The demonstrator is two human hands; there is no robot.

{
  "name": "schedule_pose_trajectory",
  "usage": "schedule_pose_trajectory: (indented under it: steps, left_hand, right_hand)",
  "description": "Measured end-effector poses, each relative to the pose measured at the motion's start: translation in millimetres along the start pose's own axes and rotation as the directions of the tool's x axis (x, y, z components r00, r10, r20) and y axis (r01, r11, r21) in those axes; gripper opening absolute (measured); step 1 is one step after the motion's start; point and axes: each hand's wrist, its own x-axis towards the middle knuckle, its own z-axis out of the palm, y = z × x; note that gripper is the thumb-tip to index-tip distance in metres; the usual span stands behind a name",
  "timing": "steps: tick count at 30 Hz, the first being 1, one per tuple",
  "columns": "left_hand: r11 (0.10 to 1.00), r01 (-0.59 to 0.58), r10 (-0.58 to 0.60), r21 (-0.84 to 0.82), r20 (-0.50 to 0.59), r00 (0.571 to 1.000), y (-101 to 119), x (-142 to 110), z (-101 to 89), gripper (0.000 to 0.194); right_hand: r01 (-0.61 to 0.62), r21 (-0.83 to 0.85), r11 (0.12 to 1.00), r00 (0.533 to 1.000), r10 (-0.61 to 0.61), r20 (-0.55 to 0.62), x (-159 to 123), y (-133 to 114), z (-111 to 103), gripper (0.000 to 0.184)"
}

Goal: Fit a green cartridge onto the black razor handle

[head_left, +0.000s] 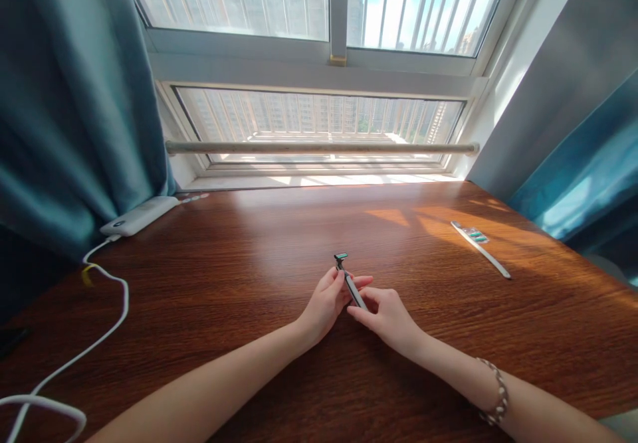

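A razor (347, 277) with a green-edged head and a slim grey handle is held over the middle of the wooden desk (249, 270). My left hand (326, 303) pinches the handle near the head, fingers curled round it. My right hand (386, 313) grips the lower end of the handle between thumb and fingers. The razor head points away from me, toward the window. A beaded bracelet (496, 400) sits on my right wrist.
A flat pack with spare green razor cartridges (478, 237) lies on the desk at the right. A white power bank (139, 216) with a white cable (107, 323) lies at the left by a teal curtain (74, 97). A window with a rail (319, 147) runs behind the desk.
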Motion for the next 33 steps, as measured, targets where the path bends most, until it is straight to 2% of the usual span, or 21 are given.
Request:
schedule_pose_trajectory:
  steps: [5,9,11,12,14,16,19,22,25,28,33]
  left_hand:
    - [0.999,-0.024,0.021,0.026,0.114,0.993,-2,2,-0.4,0.019]
    - [0.998,-0.029,0.020,0.060,0.151,0.988,-4,4,-3.9,0.025]
    - [0.996,0.000,-0.015,0.088,0.164,0.986,-4,4,-5.4,0.032]
    - [0.994,0.011,-0.029,0.106,0.169,0.985,-3,4,-5.8,0.032]
    - [0.990,0.019,-0.042,0.138,0.166,0.985,-1,3,-5.7,0.031]
    - [0.987,0.024,-0.049,0.158,0.156,0.987,1,3,-4.4,0.030]
    - [0.983,0.036,-0.061,0.180,0.136,0.989,3,3,-1.8,0.030]
    - [0.977,0.038,-0.067,0.211,0.133,0.989,4,3,0.3,0.029]
    - [0.966,0.028,-0.069,0.259,0.153,0.986,5,2,1.4,0.029]
    - [0.953,0.026,-0.077,0.303,0.160,0.984,7,1,1.7,0.030]
    - [0.943,0.031,-0.086,0.332,0.152,0.985,8,1,1.9,0.029]
  right_hand:
    - [0.081,-0.090,0.993,0.995,-0.086,-0.050,-4,8,-12,0.026]
    - [0.118,-0.299,0.947,0.974,-0.169,-0.149,0,34,-42,0.027]
    - [-0.004,-0.478,0.878,0.954,-0.141,-0.266,6,54,-69,0.028]
    - [-0.126,-0.567,0.814,0.934,-0.094,-0.343,8,64,-84,0.030]
    - [-0.275,-0.594,0.756,0.888,-0.036,-0.458,11,85,-115,0.034]
    - [-0.429,-0.583,0.690,0.822,0.030,-0.569,11,103,-142,0.036]
    - [-0.630,-0.526,0.571,0.706,0.138,-0.695,7,122,-168,0.040]
    - [-0.733,-0.482,0.480,0.631,0.213,-0.746,3,133,-177,0.039]
    - [-0.777,-0.460,0.429,0.592,0.255,-0.764,3,136,-176,0.038]
    - [-0.796,-0.451,0.404,0.576,0.273,-0.771,3,137,-175,0.038]
    - [-0.797,-0.459,0.392,0.578,0.275,-0.768,4,141,-175,0.035]
